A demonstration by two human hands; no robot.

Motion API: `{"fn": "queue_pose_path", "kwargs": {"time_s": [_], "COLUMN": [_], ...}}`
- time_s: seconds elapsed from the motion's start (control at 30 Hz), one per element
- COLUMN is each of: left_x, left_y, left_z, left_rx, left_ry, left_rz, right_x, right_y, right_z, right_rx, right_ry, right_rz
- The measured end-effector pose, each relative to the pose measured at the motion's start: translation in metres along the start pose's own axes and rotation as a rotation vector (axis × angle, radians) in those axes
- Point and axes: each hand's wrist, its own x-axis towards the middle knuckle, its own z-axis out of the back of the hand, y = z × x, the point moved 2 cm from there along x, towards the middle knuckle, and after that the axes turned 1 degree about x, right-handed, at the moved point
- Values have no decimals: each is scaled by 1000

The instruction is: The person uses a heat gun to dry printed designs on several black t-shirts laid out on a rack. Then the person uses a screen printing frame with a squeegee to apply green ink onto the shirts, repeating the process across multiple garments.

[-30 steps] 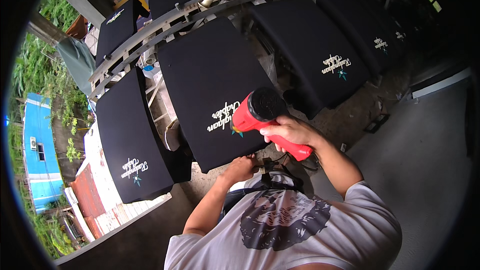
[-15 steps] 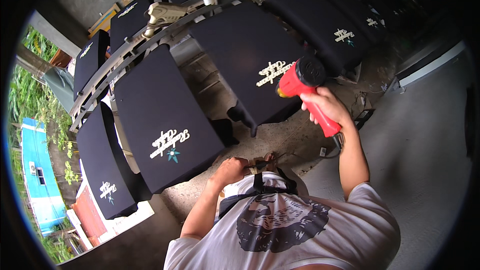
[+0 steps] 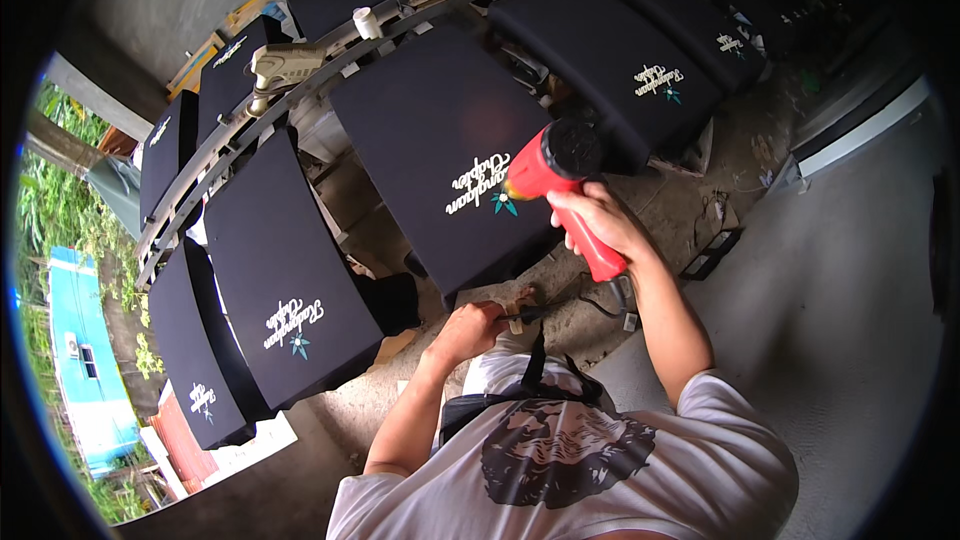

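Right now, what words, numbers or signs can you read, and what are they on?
White curly lettering, teal star: on the black panel by the red gun-shaped tool; I won't copy its words.
Similar lettering: neighbouring black panels; uncopied too.
Back panels: lettering too small to read.
Numbers: none I can read.

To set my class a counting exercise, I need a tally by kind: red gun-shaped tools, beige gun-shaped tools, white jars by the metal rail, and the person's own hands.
Red gun-shaped tool: 1
Beige gun-shaped tool: 1
White jar: 1
Hands, left hand and right hand: 2
Total: 5
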Motion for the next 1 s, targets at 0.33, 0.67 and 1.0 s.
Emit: {"fn": "queue_pose_path", "kwargs": {"time_s": [0.33, 0.67, 1.0], "left_x": [82, 142, 158], "left_y": [0, -30, -46], "left_z": [-30, -33, -31], "left_rx": [-30, -113, -134], "left_ry": [50, 62, 173], "left_rz": [-5, 80, 147], "right_x": [24, 65, 93], "right_y": [35, 62, 72], "right_z": [48, 76, 76], "right_rx": [-64, -196, -320], "right_ry": [304, 523, 622], "right_rz": [-140, -230, -237]}}
